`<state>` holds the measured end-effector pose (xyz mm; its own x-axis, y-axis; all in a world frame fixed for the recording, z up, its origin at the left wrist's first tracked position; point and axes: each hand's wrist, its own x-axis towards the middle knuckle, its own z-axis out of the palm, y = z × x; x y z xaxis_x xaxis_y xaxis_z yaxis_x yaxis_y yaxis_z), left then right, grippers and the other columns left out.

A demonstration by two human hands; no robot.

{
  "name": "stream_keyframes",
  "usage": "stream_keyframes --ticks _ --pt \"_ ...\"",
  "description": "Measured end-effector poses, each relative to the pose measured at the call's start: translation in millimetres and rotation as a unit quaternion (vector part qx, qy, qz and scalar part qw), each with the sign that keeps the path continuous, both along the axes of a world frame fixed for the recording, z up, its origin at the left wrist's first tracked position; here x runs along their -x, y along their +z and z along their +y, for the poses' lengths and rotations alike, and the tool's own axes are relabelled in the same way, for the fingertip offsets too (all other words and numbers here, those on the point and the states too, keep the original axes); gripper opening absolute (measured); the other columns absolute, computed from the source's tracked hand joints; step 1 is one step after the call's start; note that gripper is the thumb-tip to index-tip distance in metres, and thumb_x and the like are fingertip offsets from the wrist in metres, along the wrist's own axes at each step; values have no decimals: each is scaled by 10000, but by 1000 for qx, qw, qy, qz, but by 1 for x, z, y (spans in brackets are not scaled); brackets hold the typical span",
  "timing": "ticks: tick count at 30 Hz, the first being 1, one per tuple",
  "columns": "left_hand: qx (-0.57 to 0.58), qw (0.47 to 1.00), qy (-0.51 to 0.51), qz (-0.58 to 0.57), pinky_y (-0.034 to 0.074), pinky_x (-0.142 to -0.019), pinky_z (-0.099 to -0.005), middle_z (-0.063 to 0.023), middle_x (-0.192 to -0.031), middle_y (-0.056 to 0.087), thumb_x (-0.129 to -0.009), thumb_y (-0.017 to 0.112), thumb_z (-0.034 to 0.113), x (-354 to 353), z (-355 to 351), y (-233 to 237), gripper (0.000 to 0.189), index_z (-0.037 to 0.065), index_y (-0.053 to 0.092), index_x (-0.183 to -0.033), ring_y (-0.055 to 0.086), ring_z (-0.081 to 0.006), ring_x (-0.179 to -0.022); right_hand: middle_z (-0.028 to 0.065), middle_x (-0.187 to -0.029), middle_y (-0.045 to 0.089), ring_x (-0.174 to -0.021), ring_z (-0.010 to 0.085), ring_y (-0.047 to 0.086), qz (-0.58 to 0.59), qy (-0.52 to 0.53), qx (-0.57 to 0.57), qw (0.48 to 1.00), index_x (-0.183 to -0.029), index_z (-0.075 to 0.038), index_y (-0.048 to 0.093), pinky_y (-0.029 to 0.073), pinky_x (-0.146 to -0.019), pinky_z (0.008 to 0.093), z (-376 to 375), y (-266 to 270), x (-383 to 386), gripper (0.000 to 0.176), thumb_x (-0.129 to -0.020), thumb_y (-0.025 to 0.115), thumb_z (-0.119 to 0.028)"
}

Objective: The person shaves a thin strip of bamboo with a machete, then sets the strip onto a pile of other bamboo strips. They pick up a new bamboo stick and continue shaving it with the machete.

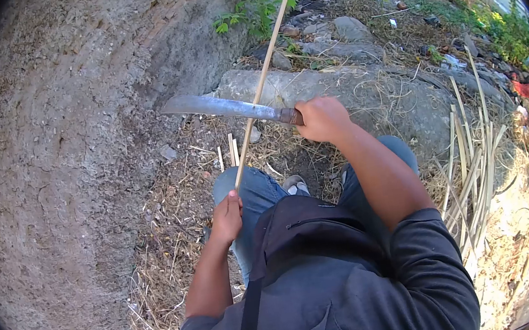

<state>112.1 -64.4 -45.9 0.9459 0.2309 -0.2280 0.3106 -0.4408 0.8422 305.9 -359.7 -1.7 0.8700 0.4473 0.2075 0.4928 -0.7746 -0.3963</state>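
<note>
My right hand (324, 119) is closed around the dark handle of a machete (222, 107), whose broad blade points left. Across the middle of its length, the blade overlaps a long, thin bamboo strip (271, 50). The strip slants up and away to the right from my left hand (228, 218), which grips its lower end over my left knee with the thumb on top. Both knees, in blue jeans, are bent on either side of a dark bag at my waist.
A rough earthen wall (76, 173) rises on the left. Ahead lies a large flat stone (328, 96) with shavings on it. Several split bamboo strips (473, 161) lean at the right; a few shorter strips (234, 152) stand by my left knee. Dry shavings cover the ground.
</note>
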Motion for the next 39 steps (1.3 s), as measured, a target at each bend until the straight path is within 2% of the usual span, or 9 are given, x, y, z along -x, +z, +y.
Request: stream_keyframes --ticks 3,7,12,14,18,21,24,27,39 --pt "-15 1000 -3 -13 284 -497 -244 53 -624 400 -1112 357 461 0 -6 0 500 95 526 -816 344 -55 -539 141 -827 725 -826 356 719 -4 43 15 999 -906 -134 712 565 -757 503 9 6 13 212 -782 722 -305" --pt "-97 995 -21 -32 438 -600 -358 -62 -646 518 -1112 346 436 -3 -5 6 526 39 574 -854 513 -178 -599 144 -846 726 -827 365 716 -51 104 33 993 -912 -125 710 563 -760 505 15 5 15 223 -790 720 -312" --pt "-166 985 -16 -36 464 -641 -395 -122 -652 542 -1108 363 426 18 6 16 519 26 577 -856 561 -248 -623 161 -885 727 -868 377 710 39 -71 -40 996 -929 -120 723 560 -783 513 -10 -2 -21 231 -798 709 -310" --pt "-155 988 -14 -22 461 -632 -379 -102 -649 541 -1109 361 426 23 12 5 520 29 576 -852 555 -224 -620 165 -895 728 -877 375 711 50 -92 -42 994 -937 -121 726 561 -788 512 -12 -7 -24 233 -797 707 -306" --pt "-62 998 0 25 448 -613 -346 -63 -649 540 -1113 351 427 22 17 -5 525 36 574 -843 543 -173 -620 147 -857 725 -850 373 708 13 3 -18 1000 -925 -123 715 554 -785 502 0 -6 -1 229 -769 716 -290" --pt "1 1000 12 -7 318 -535 -256 37 -649 460 -1112 362 449 22 10 -3 509 78 561 -826 393 -69 -575 125 -786 709 -798 356 698 -36 96 10 995 -905 -133 698 534 -792 486 17 -6 12 247 -728 743 -300" --pt "-85 996 -4 -37 346 -543 -274 20 -646 467 -1114 353 444 29 12 10 514 67 562 -833 414 -85 -578 119 -768 713 -800 351 711 -86 103 20 991 -884 -153 699 546 -757 499 12 -1 7 176 -747 700 -263" --pt "-174 982 -21 -75 382 -562 -301 -7 -645 483 -1115 347 436 33 11 31 518 53 560 -838 448 -109 -590 131 -772 713 -791 356 713 -39 40 -2 998 -880 -143 701 549 -762 500 2 -1 -5 191 -762 708 -292" --pt "-201 978 -5 -59 410 -589 -348 -49 -643 502 -1118 350 384 20 1 24 495 42 568 -833 478 -156 -603 118 -782 720 -811 347 719 -88 100 13 991 -892 -152 705 541 -812 495 15 0 12 181 -758 715 -273"
